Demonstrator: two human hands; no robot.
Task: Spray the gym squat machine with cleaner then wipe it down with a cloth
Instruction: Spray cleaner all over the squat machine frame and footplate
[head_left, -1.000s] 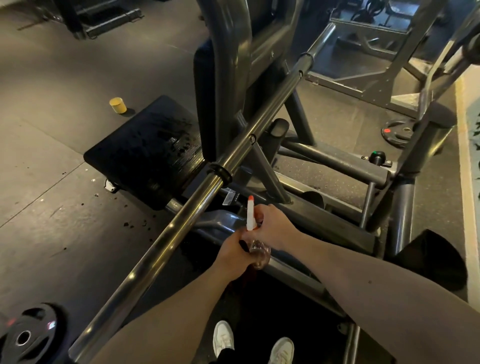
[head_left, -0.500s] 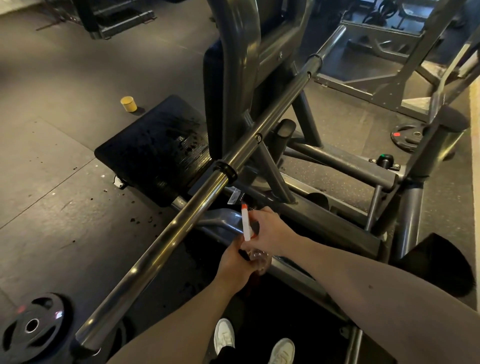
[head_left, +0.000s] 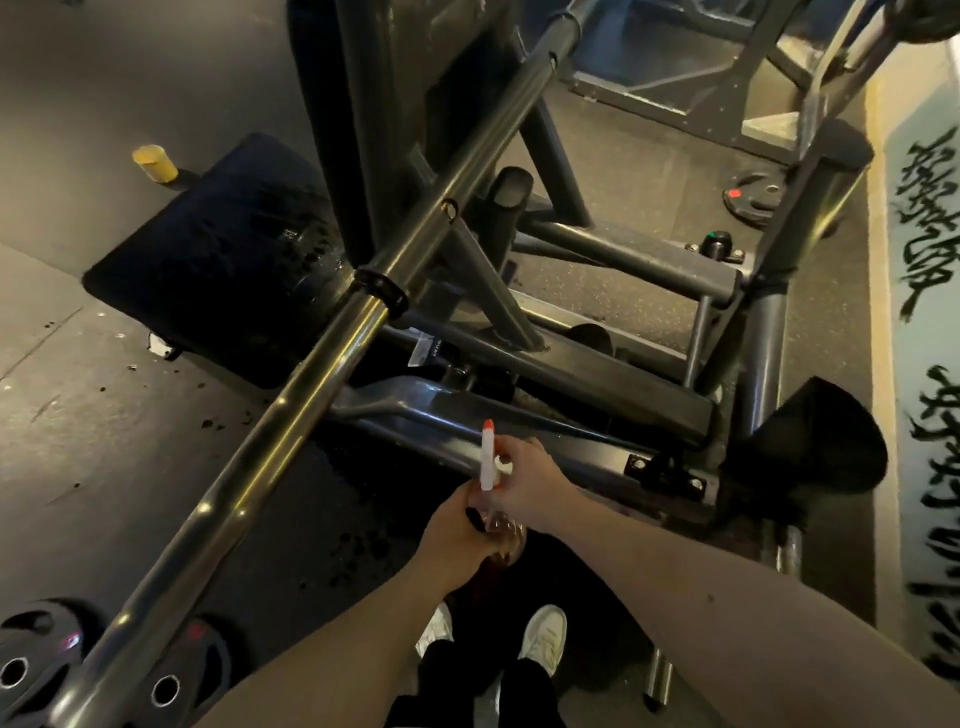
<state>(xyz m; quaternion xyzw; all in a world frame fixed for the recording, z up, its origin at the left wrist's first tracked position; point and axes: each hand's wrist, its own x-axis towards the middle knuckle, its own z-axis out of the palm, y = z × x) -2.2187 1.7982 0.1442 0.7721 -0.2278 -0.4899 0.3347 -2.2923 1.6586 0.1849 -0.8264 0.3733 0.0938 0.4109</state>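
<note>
The fingers (head_left: 470, 512) of our left hand (head_left: 452, 540) are wrapped round the clear body of the spray bottle (head_left: 487, 462), and our right hand (head_left: 530, 486) closes its fingers (head_left: 511, 451) about the white spray head just above, so both hands grasp the one bottle. We cannot tell whether a finger lies on the trigger. We hold the bottle low in front of us, between our two forearms, and its orange nozzle tip points away from us toward the lower frame of the squat machine (head_left: 571, 374), close to the grey beam that runs across there but not touching it. To the left of our hands a long steel bar (head_left: 291, 410) slants from the lower left corner up past the machine's upright, with a black collar part way along it. Beyond the bar lies the black footplate (head_left: 218, 260), flat and speckled with dark spots, and more dark specks dot the floor (head_left: 104, 467) near it and beside our left wrist. A small yellow cylinder (head_left: 155, 162) stands on the floor behind the footplate. Two weight plates (head_left: 31, 654) lie at the lower left under the bar's end, and another plate (head_left: 753, 200) with a red mark lies well apart at the upper right. Below our arms we see our white shoes (head_left: 545, 634). Along the right edge runs a pale strip with black lettering (head_left: 924, 260).
</note>
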